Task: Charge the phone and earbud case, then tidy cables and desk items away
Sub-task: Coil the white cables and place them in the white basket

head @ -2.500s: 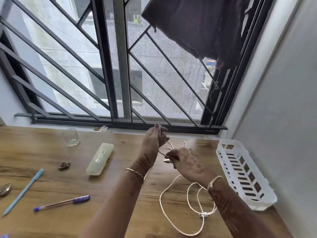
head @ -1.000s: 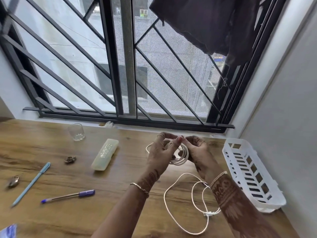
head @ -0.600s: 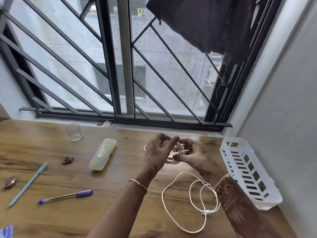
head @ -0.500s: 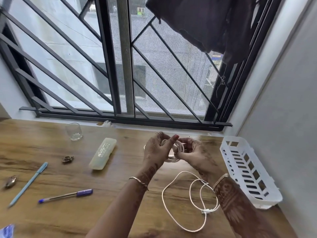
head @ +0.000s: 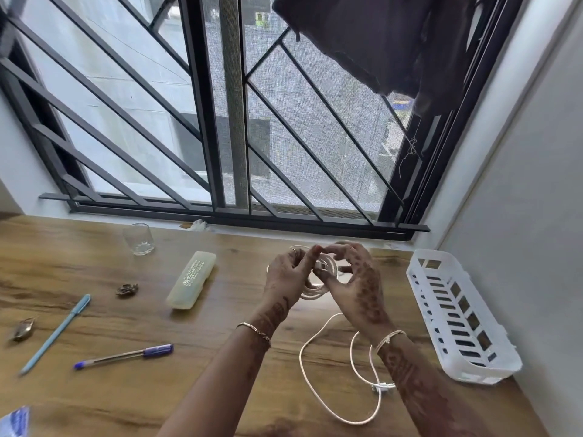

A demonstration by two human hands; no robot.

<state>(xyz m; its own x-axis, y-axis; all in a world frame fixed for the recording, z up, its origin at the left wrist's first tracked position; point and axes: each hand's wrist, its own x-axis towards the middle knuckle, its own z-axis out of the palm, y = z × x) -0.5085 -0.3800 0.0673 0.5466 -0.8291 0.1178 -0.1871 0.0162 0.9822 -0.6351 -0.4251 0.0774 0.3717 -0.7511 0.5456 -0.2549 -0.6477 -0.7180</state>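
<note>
Head view: the white cable (head: 311,291) is partly wound into a small coil held above the bench (head: 132,402), midway between window and near edge. The left hand (head: 288,277) and right hand (head: 359,282) both grip the coil, their fingers (head: 308,259) curled round its turns from either side. The coil's flat face tilts up toward the camera. The unwound rest drops to the bench and lies in a long loop stretched toward the person, ending in a plug (head: 383,387) that points right.

Compared with 2.5 s ago, when the left hand was raised with only a first loop, the coil now has several turns and both hands sit level. The loop on the bench has hardly shifted.

A white slotted basket (head: 457,323) lies just right of the right forearm, along the wall. To the left, well apart from the hands, are a pale pencil case (head: 191,280), a glass (head: 138,239), a blue pen (head: 124,355) and a light blue pen (head: 56,332). The hands hide most of the coil.
</note>
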